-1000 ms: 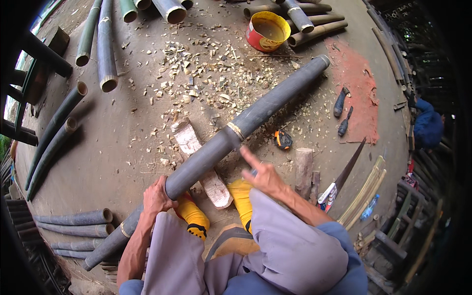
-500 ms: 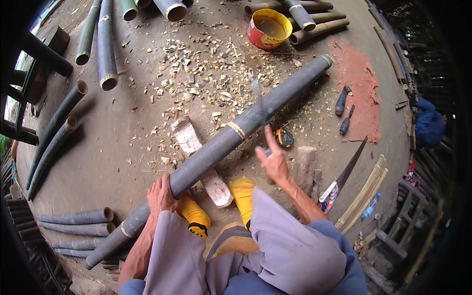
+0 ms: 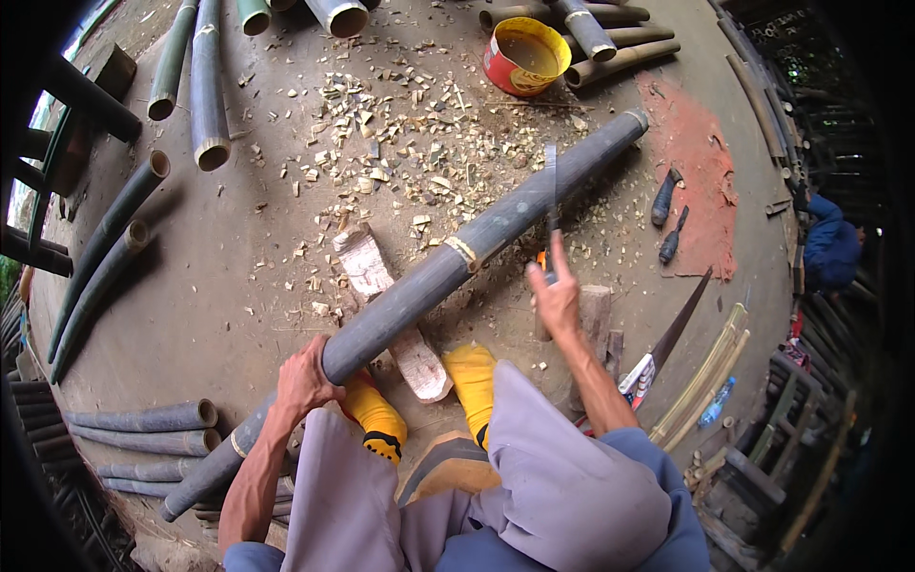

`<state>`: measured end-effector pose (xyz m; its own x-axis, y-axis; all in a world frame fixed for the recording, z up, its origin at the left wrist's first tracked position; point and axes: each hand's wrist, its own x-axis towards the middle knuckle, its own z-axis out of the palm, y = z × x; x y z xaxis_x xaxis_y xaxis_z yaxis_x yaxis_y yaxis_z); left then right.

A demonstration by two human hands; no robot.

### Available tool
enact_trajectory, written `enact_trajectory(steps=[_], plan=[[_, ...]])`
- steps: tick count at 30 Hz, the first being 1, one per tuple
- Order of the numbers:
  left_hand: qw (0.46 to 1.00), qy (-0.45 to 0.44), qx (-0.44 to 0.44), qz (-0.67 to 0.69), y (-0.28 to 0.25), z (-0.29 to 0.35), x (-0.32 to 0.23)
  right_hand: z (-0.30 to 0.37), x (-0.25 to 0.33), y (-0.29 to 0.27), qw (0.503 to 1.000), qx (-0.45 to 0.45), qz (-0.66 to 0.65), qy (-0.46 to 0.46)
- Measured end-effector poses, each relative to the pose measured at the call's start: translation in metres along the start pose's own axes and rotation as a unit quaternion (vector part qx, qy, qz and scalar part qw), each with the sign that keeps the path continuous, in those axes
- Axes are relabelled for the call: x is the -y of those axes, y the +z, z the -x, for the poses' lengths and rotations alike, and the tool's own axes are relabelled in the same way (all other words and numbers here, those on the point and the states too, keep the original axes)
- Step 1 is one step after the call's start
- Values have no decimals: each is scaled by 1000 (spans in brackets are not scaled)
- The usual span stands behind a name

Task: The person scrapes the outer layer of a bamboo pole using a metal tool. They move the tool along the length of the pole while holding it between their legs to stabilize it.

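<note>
A long dark bamboo pole (image 3: 391,319) lies slantwise from lower left to upper right, with a pale ring at its middle node. My left hand (image 3: 305,379) is closed around its lower part, beside my knee. Over the upper part, my right hand (image 3: 558,294) grips a knife (image 3: 552,181), its index finger stretched along the handle. The narrow, shiny blade points away from me and crosses the pole; whether it touches cannot be made out. A pale, rough-hewn wood block (image 3: 419,367) lies under the pole, between my yellow-socked feet. An orange tape measure (image 3: 543,259) is partly hidden behind my right hand.
Wood chips (image 3: 400,153) litter the ground beyond the pole. A red-and-yellow bucket (image 3: 526,57) stands at the back. Two dark tools (image 3: 673,236) lie on a red cloth (image 3: 701,172), near a handsaw (image 3: 672,334). More bamboo (image 3: 143,415) lies left. A person (image 3: 831,243) is far right.
My right hand has shifted right with the knife, and the blade now stands more upright across the pole. My left hand has turned slightly and slid a little down the pole.
</note>
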<state>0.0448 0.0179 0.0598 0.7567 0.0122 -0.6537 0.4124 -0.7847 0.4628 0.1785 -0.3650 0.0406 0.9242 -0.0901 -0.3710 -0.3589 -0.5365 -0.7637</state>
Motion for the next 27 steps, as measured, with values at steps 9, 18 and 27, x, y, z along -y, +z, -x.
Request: enact_trajectory(steps=[9,18,27], plan=[[963,-80,-198,-164,1,156,150,50,3,-17,986,31,82,-143],[995,-96,-9,-32,3,44,41,78,-4,30,959,174,85,-207],[961,-28,-189,-201,30,45,28,73,7,26,938,181,188,-229]])
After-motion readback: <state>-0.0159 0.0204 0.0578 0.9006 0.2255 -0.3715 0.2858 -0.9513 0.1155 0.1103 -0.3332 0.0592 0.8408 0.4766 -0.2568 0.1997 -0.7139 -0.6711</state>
